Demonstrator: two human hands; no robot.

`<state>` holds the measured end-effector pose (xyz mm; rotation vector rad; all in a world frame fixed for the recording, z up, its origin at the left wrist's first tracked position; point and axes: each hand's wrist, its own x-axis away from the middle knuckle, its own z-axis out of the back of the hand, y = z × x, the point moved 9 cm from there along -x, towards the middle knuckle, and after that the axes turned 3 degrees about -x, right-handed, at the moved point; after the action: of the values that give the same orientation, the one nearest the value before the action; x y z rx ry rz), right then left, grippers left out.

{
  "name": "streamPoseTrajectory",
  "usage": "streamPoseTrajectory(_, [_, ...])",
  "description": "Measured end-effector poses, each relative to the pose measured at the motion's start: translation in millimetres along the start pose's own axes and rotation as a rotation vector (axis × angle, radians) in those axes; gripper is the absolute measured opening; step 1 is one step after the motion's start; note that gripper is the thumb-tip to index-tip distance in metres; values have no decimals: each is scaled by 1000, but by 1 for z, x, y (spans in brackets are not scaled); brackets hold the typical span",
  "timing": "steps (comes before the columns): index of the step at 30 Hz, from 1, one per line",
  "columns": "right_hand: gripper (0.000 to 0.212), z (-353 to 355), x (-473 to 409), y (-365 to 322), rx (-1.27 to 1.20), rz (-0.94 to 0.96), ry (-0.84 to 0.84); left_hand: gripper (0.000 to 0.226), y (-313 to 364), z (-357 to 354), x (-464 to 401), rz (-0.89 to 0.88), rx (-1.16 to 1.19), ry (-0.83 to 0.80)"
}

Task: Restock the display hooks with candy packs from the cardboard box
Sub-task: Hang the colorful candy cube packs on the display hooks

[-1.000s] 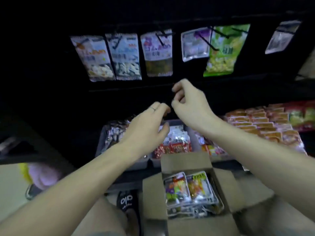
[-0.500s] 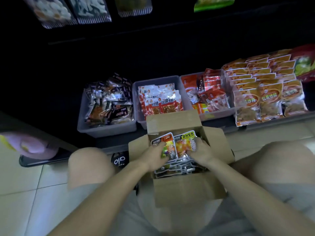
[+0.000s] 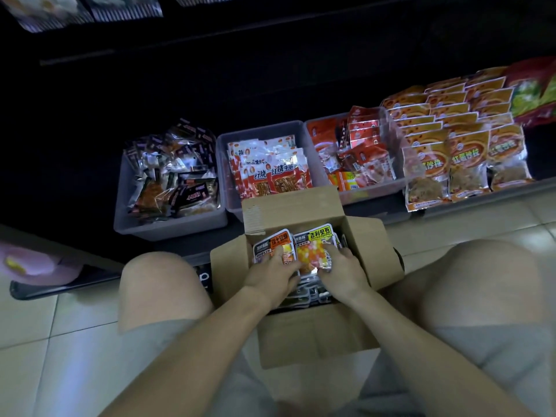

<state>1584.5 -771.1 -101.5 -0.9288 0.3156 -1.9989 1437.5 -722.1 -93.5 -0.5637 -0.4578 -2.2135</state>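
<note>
Left to right: grey bin (image 3: 168, 227) of dark packets on the low shelf; open cardboard box (image 3: 313, 335) on the floor between the knees; left hand (image 3: 275, 275) inside, fingers curled on the orange-labelled candy pack (image 3: 272, 243); right hand (image 3: 343, 270) beside, fingers on the yellow-labelled candy pack (image 3: 313, 246); grip unclear.

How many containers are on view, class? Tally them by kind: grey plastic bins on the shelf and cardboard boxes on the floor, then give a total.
Grey plastic bins: 3, the left bin, the middle bin and the right bin
Cardboard boxes: 1, the cardboard box
Total: 4
</note>
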Motion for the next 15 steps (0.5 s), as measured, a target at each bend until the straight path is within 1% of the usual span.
streamPoseTrajectory(2, [66, 2, 1, -1, 7, 13, 37, 41, -1, 11, 1, 25, -23, 58])
streamPoseTrajectory(4, [61, 11, 4, -10, 37, 66, 120, 37, -5, 23, 5, 47, -12, 122])
streamPoseTrajectory(6, [53, 24, 9, -25, 99, 166, 229, 31, -12, 32, 10, 67, 26, 166])
streamPoseTrajectory(8, [45, 32, 13, -41, 100, 263, 290, 28, -22, 36, 16, 99, 56, 184])
streamPoseTrajectory(9, [43, 32, 13, -47, 60, 299, 283, 26, -27, 39, 19, 112, 74, 194])
streamPoseTrajectory(11, [42, 24, 12, -55, -51, 312, 182, 22, -34, 42, 26, 130, 103, 220])
streamPoseTrajectory(13, [46, 11, 11, -57, -138, 258, 56, 15, -39, 43, 32, 145, 122, 245])
streamPoseTrajectory(15, [53, -3, 11, -55, -204, 153, -80, 9, -47, 42, 37, 166, 154, 268])
